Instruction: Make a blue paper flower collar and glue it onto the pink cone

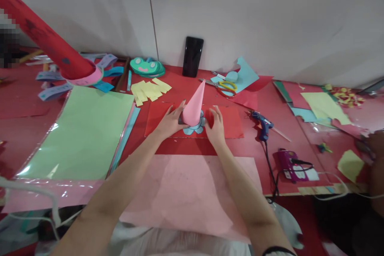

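Observation:
A pink paper cone (194, 106) stands point up, tilted a little right, on a blue flower-shaped paper piece (195, 129) over a red sheet (232, 122). My left hand (172, 122) is at the cone's left side, thumb and fingers spread apart around its base, with the fingertips near or against it. On the right, my right hand (215, 126) has its fingers apart beside the petals, thumb close to the flower's edge; it holds nothing.
Behind are yellow strips (150, 90), a black phone (193, 57) and scissors (226, 86). A blue glue gun (264, 124) and purple power strip (291, 164) lie right, with cords. Green sheets (81, 132) lie left, below a red tube (51, 36). A person's hand (376, 146) is far right.

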`<state>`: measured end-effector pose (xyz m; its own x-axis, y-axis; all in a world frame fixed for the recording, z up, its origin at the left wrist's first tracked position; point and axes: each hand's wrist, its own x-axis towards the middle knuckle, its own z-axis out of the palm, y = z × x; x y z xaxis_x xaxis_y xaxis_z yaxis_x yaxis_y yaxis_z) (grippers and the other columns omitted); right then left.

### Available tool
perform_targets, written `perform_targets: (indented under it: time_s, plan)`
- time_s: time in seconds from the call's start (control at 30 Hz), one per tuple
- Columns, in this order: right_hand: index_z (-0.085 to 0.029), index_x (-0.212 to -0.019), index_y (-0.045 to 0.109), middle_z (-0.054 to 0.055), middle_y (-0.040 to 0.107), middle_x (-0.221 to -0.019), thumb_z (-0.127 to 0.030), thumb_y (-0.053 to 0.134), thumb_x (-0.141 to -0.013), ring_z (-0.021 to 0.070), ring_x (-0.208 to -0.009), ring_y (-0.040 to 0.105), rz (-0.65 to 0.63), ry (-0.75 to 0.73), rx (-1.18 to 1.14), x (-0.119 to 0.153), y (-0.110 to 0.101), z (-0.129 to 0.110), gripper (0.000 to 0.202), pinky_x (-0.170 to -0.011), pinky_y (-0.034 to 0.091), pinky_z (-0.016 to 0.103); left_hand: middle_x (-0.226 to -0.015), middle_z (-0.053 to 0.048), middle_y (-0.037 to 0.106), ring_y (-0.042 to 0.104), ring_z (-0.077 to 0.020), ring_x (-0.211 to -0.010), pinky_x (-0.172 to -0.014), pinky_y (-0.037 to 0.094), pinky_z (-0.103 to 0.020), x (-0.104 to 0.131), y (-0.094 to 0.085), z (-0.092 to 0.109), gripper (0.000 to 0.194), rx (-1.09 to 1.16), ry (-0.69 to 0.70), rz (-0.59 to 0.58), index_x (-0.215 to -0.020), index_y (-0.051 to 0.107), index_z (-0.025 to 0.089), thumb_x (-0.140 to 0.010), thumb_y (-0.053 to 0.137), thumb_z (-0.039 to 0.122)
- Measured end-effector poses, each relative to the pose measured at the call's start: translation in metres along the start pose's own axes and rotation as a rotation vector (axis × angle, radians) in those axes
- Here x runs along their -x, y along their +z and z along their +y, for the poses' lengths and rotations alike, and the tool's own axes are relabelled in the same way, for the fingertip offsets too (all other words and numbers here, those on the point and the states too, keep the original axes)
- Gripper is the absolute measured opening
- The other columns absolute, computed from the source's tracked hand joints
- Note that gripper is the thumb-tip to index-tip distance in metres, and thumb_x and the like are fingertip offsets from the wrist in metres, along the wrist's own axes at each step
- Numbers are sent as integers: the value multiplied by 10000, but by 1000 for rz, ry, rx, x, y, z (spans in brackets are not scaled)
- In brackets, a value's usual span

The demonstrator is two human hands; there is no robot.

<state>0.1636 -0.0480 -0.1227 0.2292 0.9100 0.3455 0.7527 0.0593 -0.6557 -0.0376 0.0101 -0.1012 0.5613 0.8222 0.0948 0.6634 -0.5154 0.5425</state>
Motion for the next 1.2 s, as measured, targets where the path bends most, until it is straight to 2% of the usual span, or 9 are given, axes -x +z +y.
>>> perform_targets:
  time_s: [0.17, 0.3, 0.4, 0.5, 0.63, 0.97, 1.1, 1.2]
  plan:
    - [-192, -1202, 572, 135, 460, -1418, -278, 452, -888, 270, -1333, 405, -113, -73, 91, 1, 6, 3, 347, -1072, 368, 505, -1522, -114, 312, 303, -256, -1399, -1181, 132, -455, -3, 0, 1, 821, -97, -42, 20, -1469, 178, 198, -807, 619, 399]
    - [-191, -1177, 599, 128, 482, -1405, -269, 442, -895, 269, -1342, 395, -148, -101, 118, 0, 5, 3, 332, -1081, 356, 503, -1508, -118, 339, 319, -251, -1390, -1187, 109, -461, -2, -2, 5, 777, -145, -66, 51, -1458, 217, 179, -815, 607, 372]
    - [-194, -1183, 595, 127, 475, -1413, -274, 434, -899, 271, -1348, 387, -157, -104, 116, 1, 3, 2, 336, -1079, 355, 510, -1502, -134, 346, 287, -259, -1405, -1187, 90, -468, 2, 0, 8, 766, -170, -86, 69, -1462, 220, 153, -836, 556, 440]
    - [-186, -1186, 591, 132, 467, -1418, -275, 427, -900, 275, -1355, 377, -176, -106, 112, 1, 2, 2, 341, -1081, 350, 517, -1526, -145, 291, 223, -278, -1428, -1181, 79, -491, 7, 4, 11, 717, -220, -89, 35, -1454, 263, 144, -868, 473, 500]
    - [-172, -1189, 591, 140, 470, -1415, -261, 426, -898, 276, -1356, 377, -185, -101, 121, 0, 1, 1, 346, -1092, 343, 507, -1545, -153, 232, 174, -294, -1440, -1171, 97, -510, 9, 5, 14, 695, -293, -112, -26, -1430, 333, 140, -866, 468, 523]
    - [-186, -1184, 587, 135, 473, -1411, -281, 425, -901, 277, -1353, 381, -180, -129, 107, 1, 2, 4, 340, -1083, 352, 518, -1560, -124, 196, 148, -286, -1447, -1171, 88, -518, 8, 1, 14, 695, -336, -126, -71, -1445, 323, 155, -875, 451, 532]
    - [-185, -1170, 593, 134, 475, -1408, -280, 432, -896, 279, -1353, 380, -166, -115, 79, 1, 3, 6, 332, -1092, 342, 515, -1543, -142, 243, 182, -280, -1440, -1174, 88, -507, 6, 4, 9, 686, -204, -130, 14, -1431, 339, 136, -877, 457, 524]
    - [-174, -1184, 580, 142, 471, -1409, -298, 409, -907, 273, -1332, 408, -150, -74, 25, 0, 3, 8, 348, -1090, 350, 506, -1478, -126, 392, 318, -250, -1392, -1162, 192, -468, 1, 7, -1, 579, 88, -172, 223, -1377, 416, 163, -922, 356, 515]
